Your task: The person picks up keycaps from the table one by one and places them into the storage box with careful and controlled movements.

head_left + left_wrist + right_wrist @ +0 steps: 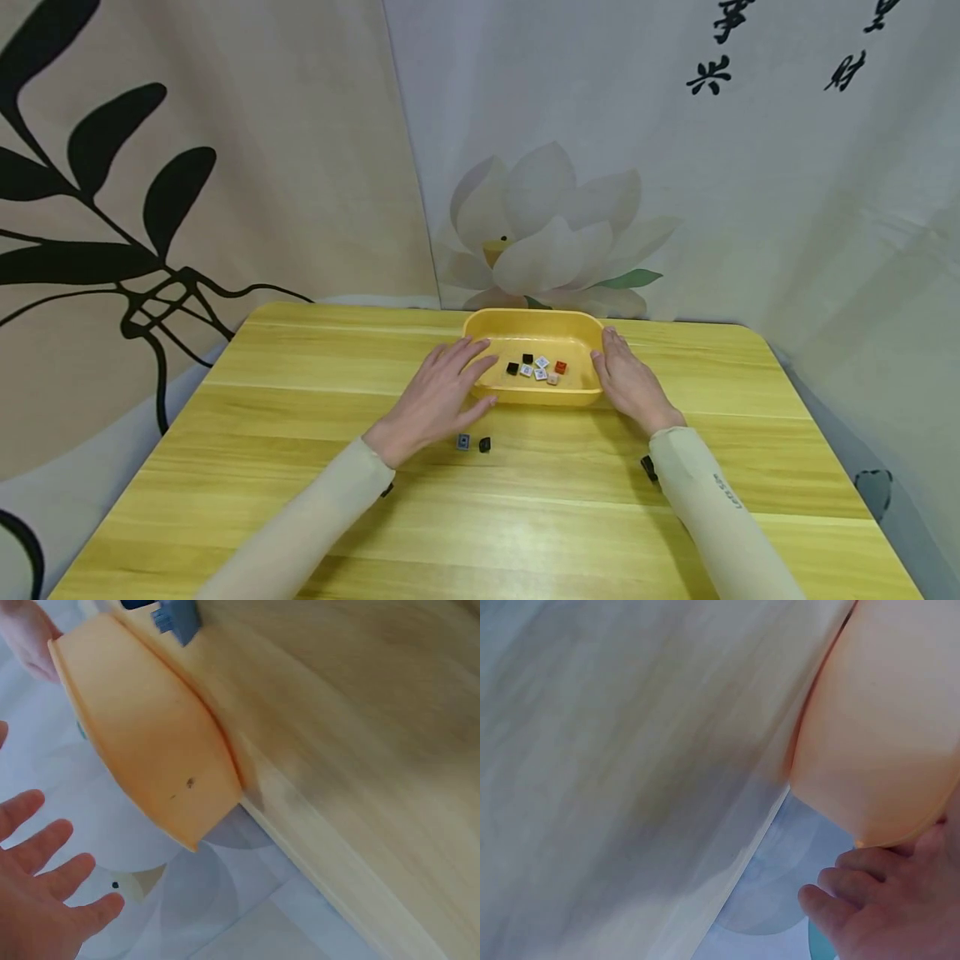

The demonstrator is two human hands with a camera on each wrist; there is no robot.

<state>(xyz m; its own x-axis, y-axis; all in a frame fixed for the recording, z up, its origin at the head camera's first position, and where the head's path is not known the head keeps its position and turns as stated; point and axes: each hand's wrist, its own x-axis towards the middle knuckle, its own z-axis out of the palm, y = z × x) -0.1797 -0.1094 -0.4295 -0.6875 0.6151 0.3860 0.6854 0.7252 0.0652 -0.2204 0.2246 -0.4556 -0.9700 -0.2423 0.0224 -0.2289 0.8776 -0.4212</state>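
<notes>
A shallow yellow tray stands near the table's far edge, with several small black, white and red-orange cubes inside, among them a red-orange cube. My left hand hovers by its left end, fingers spread; the left wrist view shows these fingers apart from the tray wall. Against the right end rests my right hand, its fingers along the outside and the thumb by the rim. Near the left hand lie a grey-blue block with a small peg and a black block.
The wooden table ends just behind the tray, where a printed curtain hangs. Both forearms in pale sleeves reach in from the front. A dark wrist device shows below the right sleeve.
</notes>
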